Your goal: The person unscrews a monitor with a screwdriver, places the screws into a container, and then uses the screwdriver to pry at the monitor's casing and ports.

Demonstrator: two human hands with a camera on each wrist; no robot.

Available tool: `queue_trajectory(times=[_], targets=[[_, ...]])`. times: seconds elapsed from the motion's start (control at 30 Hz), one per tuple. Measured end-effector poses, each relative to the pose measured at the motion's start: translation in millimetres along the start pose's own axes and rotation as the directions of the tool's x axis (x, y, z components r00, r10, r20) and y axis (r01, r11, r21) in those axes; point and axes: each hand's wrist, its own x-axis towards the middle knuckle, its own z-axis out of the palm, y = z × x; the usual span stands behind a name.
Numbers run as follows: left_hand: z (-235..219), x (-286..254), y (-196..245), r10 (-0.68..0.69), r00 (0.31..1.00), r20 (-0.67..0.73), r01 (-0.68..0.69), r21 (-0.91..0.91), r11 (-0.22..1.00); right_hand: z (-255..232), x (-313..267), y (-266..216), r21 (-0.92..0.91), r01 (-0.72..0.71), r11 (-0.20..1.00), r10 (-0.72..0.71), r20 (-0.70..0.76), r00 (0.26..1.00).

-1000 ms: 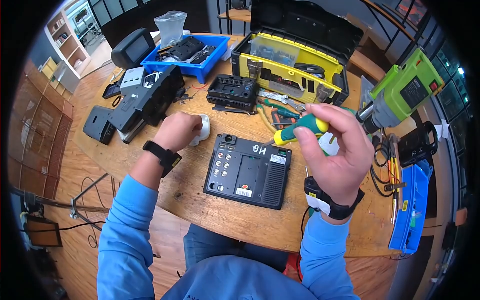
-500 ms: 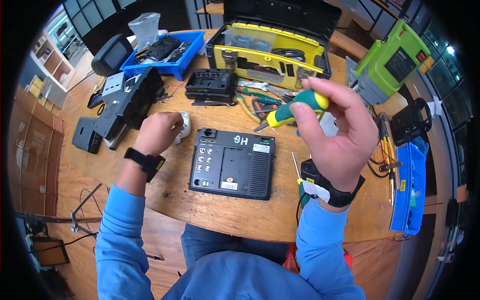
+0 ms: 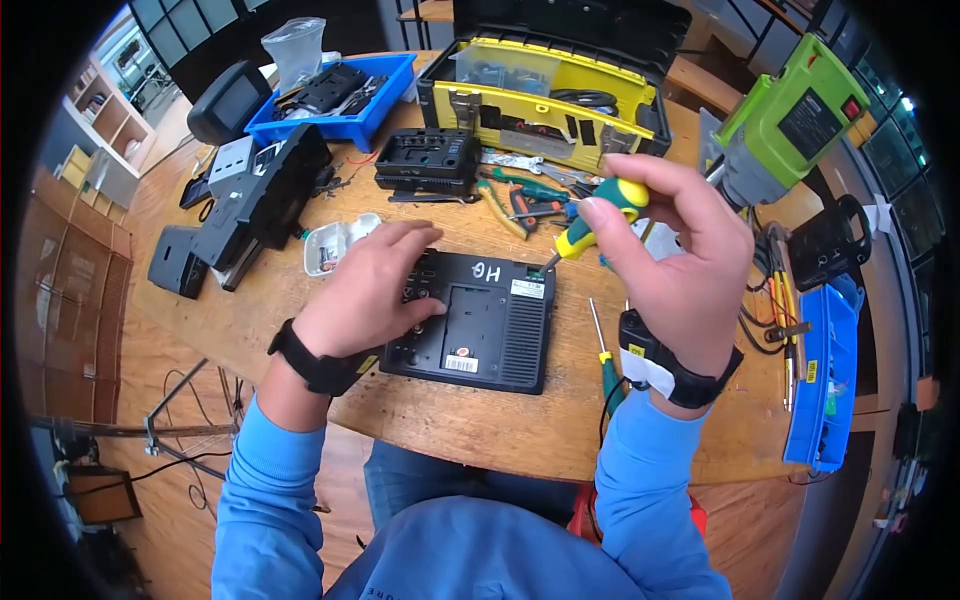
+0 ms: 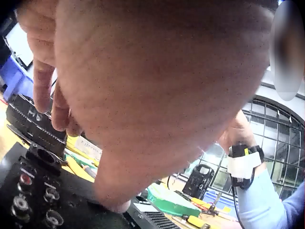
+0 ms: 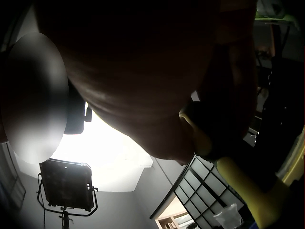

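Note:
A flat black electronic device (image 3: 472,325), marked HQ, lies on the wooden table with jacks, a recessed panel and a vent grille facing up. My right hand (image 3: 685,255) grips the green and yellow handle of a screwdriver (image 3: 575,238). Its shaft points down at the device's far right corner, beside a small green part. Over the device's left side spreads my left hand (image 3: 365,290), fingers stretched out and covering several jacks; its thumb comes down on the panel in the left wrist view. A white container (image 3: 325,250) holding small pieces sits just beyond that hand.
Another screwdriver (image 3: 605,360) lies right of the device. Pliers (image 3: 505,212) and other tools lie behind it, near a yellow and black toolbox (image 3: 545,125). Black housings (image 3: 265,205) and a blue tray (image 3: 350,125) stand at left; a green power tool (image 3: 790,125) and blue bin (image 3: 815,385) at right.
My left hand has left the white container and moved right onto the device, its fingers spreading out. The screwdriver in my right hand has tilted more steeply, its tip now at the device's corner.

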Motion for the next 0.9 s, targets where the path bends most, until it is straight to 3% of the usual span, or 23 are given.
queue_trajectory(times=[0.17, 0.27, 0.33, 0.43, 0.47, 0.5, 0.73, 0.9], targets=[[-3.0, -18.8, -17.3, -0.144, 0.987, 0.065, 0.141, 0.058, 0.988, 1.4, 1.1, 2.9, -0.006, 0.018, 1.000, -0.018, 0.012, 1.000], [4.8, -23.4, -22.0, -0.204, 0.976, 0.080, 0.202, 0.034, 0.979, 4.7, 1.2, 2.9, -0.011, 0.047, 0.999, -0.047, 0.034, 0.998], [4.8, -19.2, -20.5, -0.293, 0.942, 0.162, 0.303, -0.043, 0.952, 6.7, 1.7, 3.1, -0.006, 0.057, 0.998, -0.057, 0.043, 0.997], [8.3, -20.8, -26.8, -0.254, 0.959, 0.124, 0.263, -0.066, 0.962, 6.2, 1.9, 1.6, -0.021, 0.095, 0.995, -0.093, 0.057, 0.994], [7.8, -20.8, -28.4, -0.258, 0.958, 0.122, 0.267, -0.066, 0.961, 4.2, 1.6, -3.0, -0.049, 0.050, 0.998, -0.045, 0.097, 0.994], [7.2, -19.7, -29.7, -0.261, 0.955, 0.141, 0.275, -0.093, 0.957, 3.9, 1.4, -5.8, -0.079, 0.007, 0.997, 0.004, 0.134, 0.991], [4.6, -14.4, -30.0, -0.314, 0.926, 0.212, 0.342, -0.114, 0.933, 9.7, 1.3, -6.7, -0.081, 0.053, 0.995, -0.040, 0.154, 0.987], [7.4, -16.8, -35.4, -0.336, 0.926, 0.172, 0.363, -0.168, 0.916, 26.5, -0.1, 0.8, 0.025, 0.134, 0.991, -0.135, 0.030, 0.990]])
